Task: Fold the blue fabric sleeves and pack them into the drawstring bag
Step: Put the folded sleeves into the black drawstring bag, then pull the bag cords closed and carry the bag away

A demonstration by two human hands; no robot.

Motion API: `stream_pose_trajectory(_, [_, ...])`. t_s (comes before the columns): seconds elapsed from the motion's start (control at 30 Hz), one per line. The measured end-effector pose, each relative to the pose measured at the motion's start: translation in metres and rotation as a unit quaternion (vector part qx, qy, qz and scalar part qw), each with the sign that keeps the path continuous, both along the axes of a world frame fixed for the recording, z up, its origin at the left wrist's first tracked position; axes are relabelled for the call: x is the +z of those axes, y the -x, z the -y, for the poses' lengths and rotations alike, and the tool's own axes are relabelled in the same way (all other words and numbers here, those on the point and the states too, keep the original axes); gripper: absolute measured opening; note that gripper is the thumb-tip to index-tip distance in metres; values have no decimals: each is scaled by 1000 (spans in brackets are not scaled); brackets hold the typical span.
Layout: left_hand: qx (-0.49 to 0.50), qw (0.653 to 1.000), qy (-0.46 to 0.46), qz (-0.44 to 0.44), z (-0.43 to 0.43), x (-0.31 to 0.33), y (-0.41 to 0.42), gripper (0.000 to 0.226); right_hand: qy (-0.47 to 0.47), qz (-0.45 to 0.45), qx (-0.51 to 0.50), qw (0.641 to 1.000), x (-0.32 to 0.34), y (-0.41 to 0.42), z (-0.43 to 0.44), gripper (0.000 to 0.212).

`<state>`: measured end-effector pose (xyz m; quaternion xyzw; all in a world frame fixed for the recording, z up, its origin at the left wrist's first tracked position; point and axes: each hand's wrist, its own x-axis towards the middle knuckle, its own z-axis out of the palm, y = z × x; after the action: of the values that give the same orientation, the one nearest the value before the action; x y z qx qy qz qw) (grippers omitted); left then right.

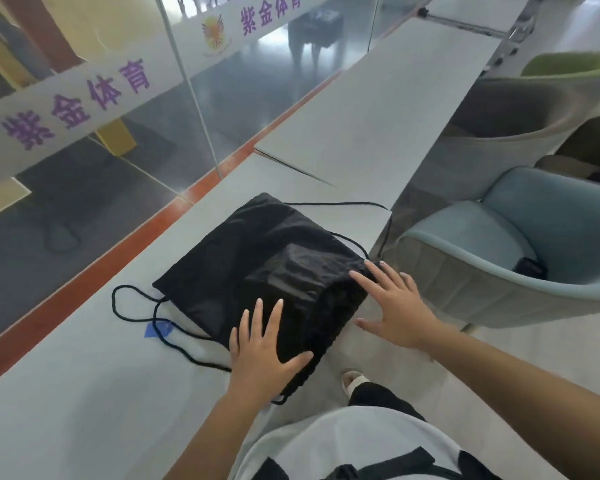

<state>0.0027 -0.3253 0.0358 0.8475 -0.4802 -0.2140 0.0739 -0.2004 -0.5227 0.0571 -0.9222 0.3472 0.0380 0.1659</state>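
A black cord (pixel 132 308) loops on the grey surface (pixel 66 393) across a blue tape mark (pixel 157 329). Beside it the black drawstring bag (pixel 243 251) lies flat, its length diagonal: closed end toward the glass wall (pixel 118 174), gathered mouth toward the near right edge. The left hand (pixel 262 355) presses it, fingers straight and spread; the right hand (pixel 394 306), likewise splayed, touches the mouth's far corner. A pale blue chair (pixel 534 233) stands right.

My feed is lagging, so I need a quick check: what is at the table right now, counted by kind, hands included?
Black drawstring bag: 1
Blue tape mark: 1
Hands, left hand and right hand: 2
Total: 4
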Motion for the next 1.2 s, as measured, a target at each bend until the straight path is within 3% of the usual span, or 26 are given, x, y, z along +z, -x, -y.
stream_pose_trajectory(0.17, [-1, 997, 39, 72, -32, -34, 41, 111, 67, -138, 129, 980, -32, -14, 62, 113])
stream_pose_trajectory(0.33, [82, 992, 41, 91, -33, -48, 64, 111, 118, -132, 191, 966, -73, -9, 88, 110])
stream_pose_trajectory(0.47, [140, 983, 17, 115, -28, -51, 78, 92, 143, -50, 219, 964, -98, -5, 102, 87])
stream_pose_trajectory(0.6, [177, 968, 60, 169, -25, -49, 80, 38, 169, 51, 264, 948, -102, -11, 125, 62])
stream_pose_trajectory(0.73, [214, 955, 97, 179, -25, -35, 78, 32, 174, 144, 279, 933, -86, -21, 156, 29])
stream_pose_trajectory(0.8, [226, 946, 117, 201, -28, -26, 74, 19, 159, 165, 277, 933, -66, -27, 170, 33])
stream_pose_trajectory(0.93, [260, 932, 135, 212, -30, 3, 60, 23, 131, 193, 285, 930, -24, -49, 195, 33])
stream_pose_trajectory(1.0, [256, 934, 129, 215, -27, 16, 59, 22, 126, 163, 310, 928, -14, -49, 199, 23])
stream_pose_trajectory(1.03, [253, 934, 123, 221, -26, 21, 61, 21, 125, 128, 330, 927, -15, -45, 199, 24])
stream_pose_trajectory(1.13, [256, 933, 109, 227, -21, 20, 69, 21, 134, 3, 380, 915, -36, -25, 189, 60])
stream_pose_trajectory(1.2, [272, 932, 98, 218, -20, 12, 78, 20, 154, -33, 392, 906, -55, -11, 182, 76])
